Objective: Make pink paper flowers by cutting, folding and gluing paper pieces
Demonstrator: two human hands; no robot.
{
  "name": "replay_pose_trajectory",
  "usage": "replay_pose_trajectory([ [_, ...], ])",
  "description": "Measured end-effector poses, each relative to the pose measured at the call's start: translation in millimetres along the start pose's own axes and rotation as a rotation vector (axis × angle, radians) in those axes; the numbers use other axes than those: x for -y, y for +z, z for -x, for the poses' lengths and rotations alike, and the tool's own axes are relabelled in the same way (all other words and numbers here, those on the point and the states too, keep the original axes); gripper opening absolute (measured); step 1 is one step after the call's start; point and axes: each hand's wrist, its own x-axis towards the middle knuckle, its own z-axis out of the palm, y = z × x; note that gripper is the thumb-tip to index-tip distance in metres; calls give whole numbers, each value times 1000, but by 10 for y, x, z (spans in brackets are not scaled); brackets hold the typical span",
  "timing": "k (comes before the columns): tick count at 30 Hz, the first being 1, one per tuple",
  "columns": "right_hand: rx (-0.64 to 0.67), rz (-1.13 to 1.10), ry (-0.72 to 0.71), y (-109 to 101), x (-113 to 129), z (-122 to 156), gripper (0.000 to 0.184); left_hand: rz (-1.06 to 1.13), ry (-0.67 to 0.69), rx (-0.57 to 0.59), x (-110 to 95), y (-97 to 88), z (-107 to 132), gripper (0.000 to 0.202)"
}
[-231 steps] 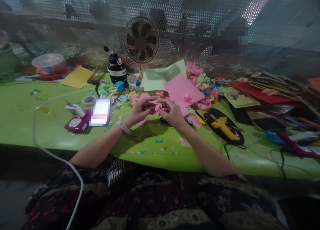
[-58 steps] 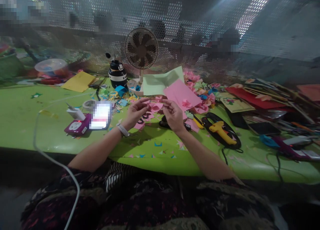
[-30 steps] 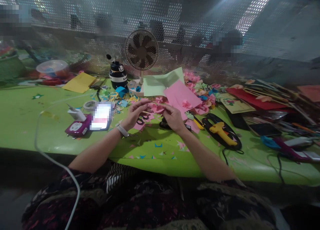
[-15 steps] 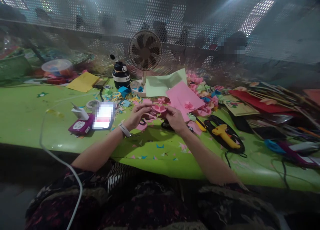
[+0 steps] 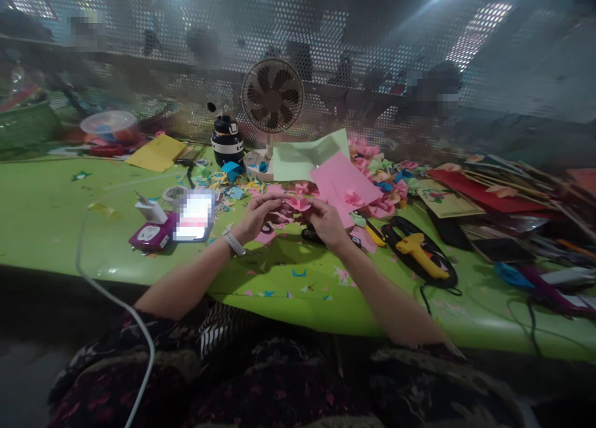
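Note:
Between my two hands, just above the green table point(image 5: 270, 263), is a pink paper flower point(image 5: 298, 203). My left hand point(image 5: 261, 217), with a white watch at the wrist, pinches its left side. On the right side, my right hand point(image 5: 325, 222) grips the flower between thumb and fingers. Under the left fingers a dark scissors handle point(image 5: 267, 228) partly shows. A black object point(image 5: 311, 235) lies below the right hand, mostly covered by it. Behind the hands rest a pink paper sheet point(image 5: 344, 182) and a pale green sheet point(image 5: 307, 158).
On the right lie a yellow glue gun point(image 5: 423, 257) on a black pad and a yellow cutter point(image 5: 374, 232). Left are a lit phone point(image 5: 193, 215) and a purple box point(image 5: 151, 234). A fan point(image 5: 272, 95), a black bottle point(image 5: 227, 143) and heaped paper flowers point(image 5: 365, 150) stand behind.
Both hands keep hold of the pink paper flower in nearly the same place. The whole view has shifted very slightly; nothing else has visibly moved.

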Motion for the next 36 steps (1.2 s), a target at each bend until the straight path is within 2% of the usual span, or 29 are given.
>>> replay_pose_trajectory([
  [3, 9, 47, -16, -5, -5, 11, 28, -5, 2, -14, -6, 10, 3, 36],
  [8, -22, 222, -154, -20, -23, 41, 31, -8, -8, -63, -4, 32, -4, 33],
  [11, -14, 282, -186, -22, -35, 48, 29, -3, -9, -75, -4, 39, -4, 32],
  [17, -18, 266, -192, -12, -48, 34, 32, 3, -11, -4, -37, 39, 25, 37],
  [24, -7, 236, -148, 1, -21, 34, 30, -26, -13, 47, -33, 35, 28, 45],
  [30, 31, 3, -14, 43, 79, 47, 24, -29, -7, 9, -3, 34, 20, 45],
  [36, 31, -141, 80, 71, 122, 45, 31, -37, -4, -5, 11, 44, 14, 48],
])
